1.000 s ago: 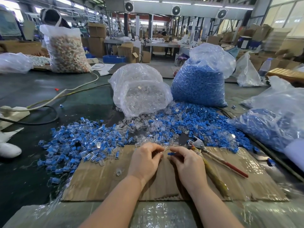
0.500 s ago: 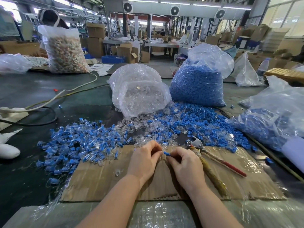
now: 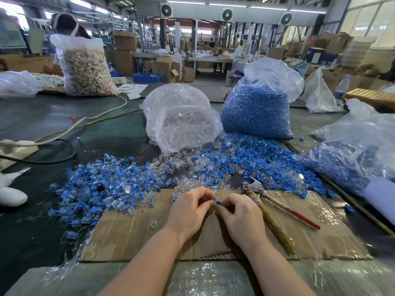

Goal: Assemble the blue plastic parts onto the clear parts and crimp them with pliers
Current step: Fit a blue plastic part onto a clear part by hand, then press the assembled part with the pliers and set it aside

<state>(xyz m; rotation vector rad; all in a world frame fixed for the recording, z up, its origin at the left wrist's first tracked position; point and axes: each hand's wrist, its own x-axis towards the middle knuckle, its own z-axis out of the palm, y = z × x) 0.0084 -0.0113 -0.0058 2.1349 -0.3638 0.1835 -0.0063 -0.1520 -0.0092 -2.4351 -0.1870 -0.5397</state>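
Over a cardboard sheet (image 3: 132,236) my left hand (image 3: 190,208) and my right hand (image 3: 239,214) meet fingertip to fingertip. Between them sits a small blue part (image 3: 218,202), pinched by my right fingers. My left fingers curl round something I take for a clear part, mostly hidden. The pliers (image 3: 269,206), with one red and one wrapped handle, lie on the cardboard just right of my right hand. A pile of assembled blue-and-clear pieces (image 3: 102,189) lies to the left. Loose clear parts (image 3: 192,167) and loose blue parts (image 3: 267,159) spread out ahead.
Behind the piles stand a bag of clear parts (image 3: 181,118) and a bag of blue parts (image 3: 256,110). Another plastic bag with blue parts (image 3: 352,154) lies at the right. Cables (image 3: 64,133) cross the dark table at the left. One clear part (image 3: 153,223) lies alone on the cardboard.
My two hands have drawn closer together, and the blue part now sits right between the fingertips. The pliers have not moved.
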